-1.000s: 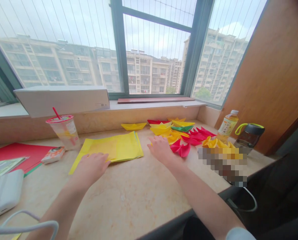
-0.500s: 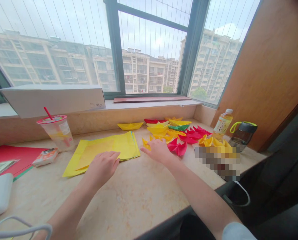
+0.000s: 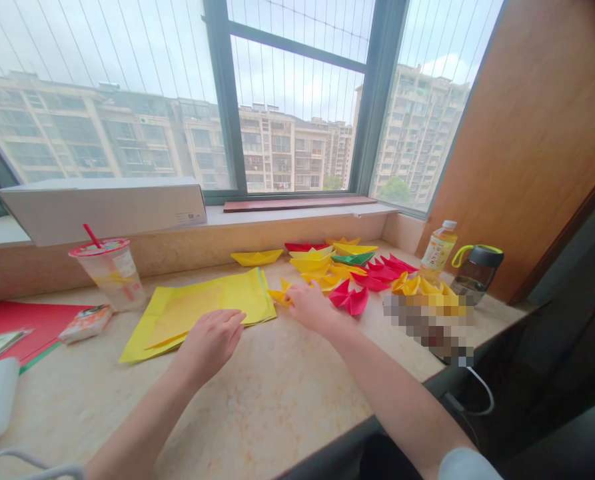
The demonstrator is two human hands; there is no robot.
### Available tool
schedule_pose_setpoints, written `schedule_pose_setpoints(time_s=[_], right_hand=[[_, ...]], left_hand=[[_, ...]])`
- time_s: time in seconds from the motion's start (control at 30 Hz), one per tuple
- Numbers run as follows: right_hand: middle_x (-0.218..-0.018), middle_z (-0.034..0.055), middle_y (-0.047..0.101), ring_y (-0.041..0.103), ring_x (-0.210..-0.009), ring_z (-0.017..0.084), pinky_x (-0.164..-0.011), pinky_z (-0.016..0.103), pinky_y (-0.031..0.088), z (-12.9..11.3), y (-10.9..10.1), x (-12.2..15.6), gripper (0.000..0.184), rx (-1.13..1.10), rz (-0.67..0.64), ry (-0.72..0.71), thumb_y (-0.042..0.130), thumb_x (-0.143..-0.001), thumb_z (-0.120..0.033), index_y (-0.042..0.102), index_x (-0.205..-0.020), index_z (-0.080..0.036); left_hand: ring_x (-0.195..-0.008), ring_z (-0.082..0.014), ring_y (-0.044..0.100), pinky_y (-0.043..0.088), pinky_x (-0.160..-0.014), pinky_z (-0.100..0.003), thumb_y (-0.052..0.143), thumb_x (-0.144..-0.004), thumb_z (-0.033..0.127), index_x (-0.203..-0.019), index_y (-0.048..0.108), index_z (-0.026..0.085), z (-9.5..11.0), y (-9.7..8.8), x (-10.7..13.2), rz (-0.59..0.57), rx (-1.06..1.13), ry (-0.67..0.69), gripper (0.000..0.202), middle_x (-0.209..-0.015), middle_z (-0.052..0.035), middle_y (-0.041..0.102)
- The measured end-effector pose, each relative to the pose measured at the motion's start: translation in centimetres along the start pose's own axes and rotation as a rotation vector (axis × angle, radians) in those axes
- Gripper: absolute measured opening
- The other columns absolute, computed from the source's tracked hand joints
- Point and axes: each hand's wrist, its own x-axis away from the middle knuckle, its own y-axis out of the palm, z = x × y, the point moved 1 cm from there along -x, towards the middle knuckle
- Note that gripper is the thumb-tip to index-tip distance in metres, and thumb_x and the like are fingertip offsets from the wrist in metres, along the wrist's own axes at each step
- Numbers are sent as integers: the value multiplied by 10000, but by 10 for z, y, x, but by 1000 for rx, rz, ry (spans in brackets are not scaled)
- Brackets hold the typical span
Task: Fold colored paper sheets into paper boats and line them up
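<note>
My right hand (image 3: 311, 307) is closed at the fingertips on a small yellow-orange folded paper boat (image 3: 278, 295), just right of the paper stack. Part of that boat is hidden behind the fingers. My left hand (image 3: 216, 339) is held over the front right edge of the stack of yellow paper (image 3: 174, 303), its fingers loosely stretched and nothing visible in them. Behind and right of my right hand stand several folded boats, among them a green one (image 3: 353, 259) and a pink one (image 3: 349, 298). A lone yellow boat (image 3: 257, 257) sits behind the stack.
On the left are a plastic cup with a straw (image 3: 108, 273), a small packet (image 3: 85, 323) and red paper (image 3: 42, 320). A drink bottle (image 3: 436, 257) and a dark water bottle (image 3: 478, 273) stand at right. A long white box (image 3: 107, 207) lies on the sill.
The yellow-orange boat at my right hand has shifted left, and more of it shows beside the fingers. My left hand stays over the stack's edge. The view has tilted slightly.
</note>
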Motion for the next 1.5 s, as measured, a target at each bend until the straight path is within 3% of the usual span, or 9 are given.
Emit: schedule_pose_setpoints(time_s=[0.2,0.37,0.57,0.7,0.8,0.9,1.07,1.27,1.5], right_hand=[[-1084,56,715,590,-1108,217,-1088,477,258,4,-7,2,182,-61,93,-48,507,-907,-178,678,-956,-220],[-1236,30,679,532,-1244,196,-1153,483,165,1,-8,7,145,-229,114,-387,592,-837,-140,676,-899,-241],[-1255,19,674,537,-1261,154,-1171,387,219,-5,0,8,177,-293,39,-512,612,-852,-179,685,-994,-253],[-1385,45,586,525,-1271,159,-1123,336,309,9,-3,1,326,-184,128,-329,500,-961,-262,605,-1270,-258],[-1399,74,570,504,-1291,181,-1101,336,328,35,-4,-6,415,11,134,-22,424,-962,-115,564,-1336,-229],[-1366,140,574,511,-1277,247,-1090,418,348,59,-3,-11,372,80,91,115,470,-949,-106,592,-1293,-177],[-1297,98,572,596,-1112,243,-945,478,500,77,2,-16,353,149,-3,184,591,-945,-364,573,-1246,-180],[-1169,111,680,590,-1130,259,-968,439,420,73,11,-21,302,203,-45,227,476,-968,-180,645,-1215,-220],[-1157,106,703,582,-1132,259,-970,394,365,66,15,-26,292,212,7,208,497,-956,-276,689,-1174,-243]], left_hand=[[-1187,-309,594,470,-1010,-468,466,-932,284,-1341,558,174,2,3,1,52,-11,3,433,-1326,-155,614],[-1342,-342,459,419,-1070,-492,537,-915,435,-1481,374,288,8,2,2,136,-1,17,607,-1557,-144,343],[-1125,-261,636,509,-977,-400,525,-922,288,-1250,609,208,13,9,0,30,131,51,349,-1269,-118,650],[-949,-222,683,547,-859,-352,453,-946,197,-1002,689,189,14,11,-2,44,150,71,242,-1065,-92,719],[-965,-235,675,543,-867,-373,525,-910,168,-1061,673,184,14,11,-1,49,147,41,212,-1076,-91,715],[-992,-251,664,536,-880,-398,587,-878,159,-1154,645,181,15,11,1,21,151,12,283,-1091,-98,713],[-996,-250,654,522,-888,-413,586,-878,143,-1179,642,193,16,11,3,-6,167,18,310,-1070,-91,713],[-985,-247,649,521,-874,-411,581,-873,129,-1161,649,198,17,9,3,-5,170,29,304,-1065,-87,706],[-973,-243,644,516,-872,-401,580,-873,122,-1132,652,202,18,9,2,-1,167,45,281,-1052,-79,702]])
